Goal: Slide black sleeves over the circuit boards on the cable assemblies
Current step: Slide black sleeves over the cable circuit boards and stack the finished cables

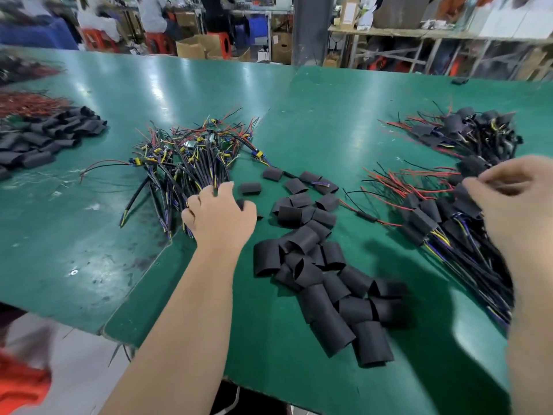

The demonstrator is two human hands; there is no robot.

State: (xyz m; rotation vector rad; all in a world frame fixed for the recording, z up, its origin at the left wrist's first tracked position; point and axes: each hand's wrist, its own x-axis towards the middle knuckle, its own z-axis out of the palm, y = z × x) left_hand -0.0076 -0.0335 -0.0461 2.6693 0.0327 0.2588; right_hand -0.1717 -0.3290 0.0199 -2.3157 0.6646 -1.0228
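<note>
**Pick-up of the next unsleeved assembly**
The left hand [220, 215] is curled onto the heap of multicoloured cable assemblies with bare green circuit boards [191, 154] just ahead of it. Loose black tubular sleeves [323, 283] lie to its right, and one is needed next. The grip of the blurred right hand [514, 199] cannot be told.

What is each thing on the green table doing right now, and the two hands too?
left hand, fingers curled into the bare cables; grip hidden.
right hand, blurred, over the sleeved cables; grip unclear.
bare cables, heaped, green boards uncovered.
sleeved cables, heaped, boards covered by black sleeves.
loose sleeves, empty, scattered in a pile.
</note>
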